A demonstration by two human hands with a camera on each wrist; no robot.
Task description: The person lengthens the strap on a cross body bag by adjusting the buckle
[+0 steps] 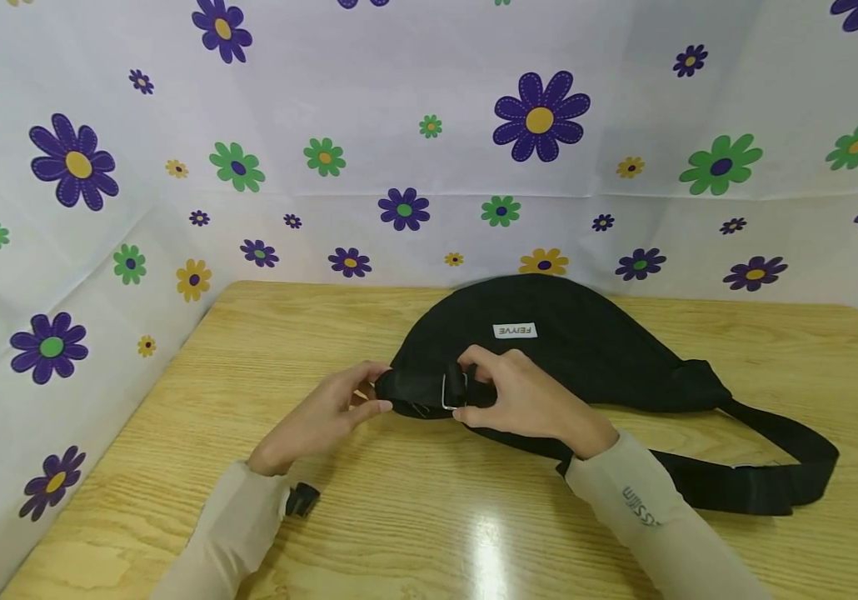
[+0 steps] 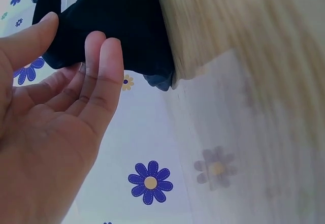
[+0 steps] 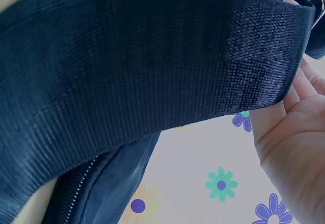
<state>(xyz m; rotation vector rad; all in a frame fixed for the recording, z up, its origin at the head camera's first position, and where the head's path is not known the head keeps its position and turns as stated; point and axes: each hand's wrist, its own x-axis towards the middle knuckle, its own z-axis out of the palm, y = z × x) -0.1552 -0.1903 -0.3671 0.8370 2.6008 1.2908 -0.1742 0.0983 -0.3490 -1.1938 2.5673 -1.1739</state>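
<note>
A black waist bag point(image 1: 571, 342) with a small white label lies on the wooden table, its curved edge toward the back. At its left end my left hand point(image 1: 335, 412) holds the black strap point(image 1: 417, 387) between thumb and fingers; in the left wrist view the last two fingers of that hand point(image 2: 76, 112) stay loosely extended. My right hand point(image 1: 526, 396) pinches the strap beside a silver metal buckle point(image 1: 445, 392), over the front of the bag. In the right wrist view, wide webbing point(image 3: 177, 56) crosses before the right hand point(image 3: 299, 132).
The rest of the strap point(image 1: 751, 490) loops out to the right across the table point(image 1: 414, 517). A black plastic clip point(image 1: 301, 500) lies next to the left sleeve. Behind the table hangs a white cloth point(image 1: 369, 108) printed with flowers.
</note>
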